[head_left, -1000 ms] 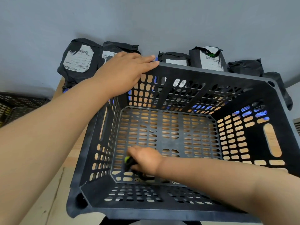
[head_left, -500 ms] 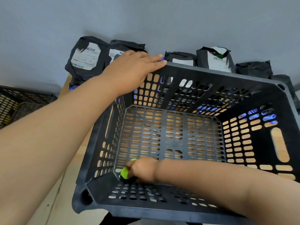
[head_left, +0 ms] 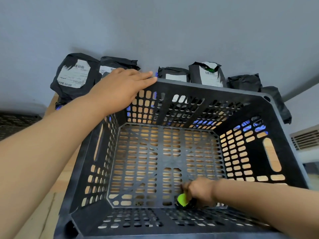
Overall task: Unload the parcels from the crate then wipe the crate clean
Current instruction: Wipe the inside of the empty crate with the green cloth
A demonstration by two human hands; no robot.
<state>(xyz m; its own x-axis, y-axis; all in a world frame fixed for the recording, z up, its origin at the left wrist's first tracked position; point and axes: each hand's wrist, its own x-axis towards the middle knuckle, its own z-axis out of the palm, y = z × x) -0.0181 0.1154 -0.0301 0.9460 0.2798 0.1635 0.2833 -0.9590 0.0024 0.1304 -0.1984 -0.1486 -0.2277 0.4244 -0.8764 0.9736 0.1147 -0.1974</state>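
A black perforated plastic crate (head_left: 214, 88) fills the view, and nothing but my right hand and what it holds is inside it. My left hand (head_left: 120, 87) lies flat on the crate's far left rim, fingers spread along the edge. My right hand (head_left: 198, 189) is down inside, at the near edge of the crate floor, shut on a small green and black wiping tool (head_left: 183, 200) pressed against the floor. Several black parcels (head_left: 74, 76) with white labels stand in a row against the wall behind the crate.
The crate rests on a wooden surface (head_left: 57, 180). The grey wall is right behind the parcels. Another black crate (head_left: 15, 121) sits at the far left. A white vent grille (head_left: 305, 138) is at the right.
My right hand has slid the wiping tool to the right along the near edge of the crate floor, from the left corner toward the middle. My left hand stays on the rim.
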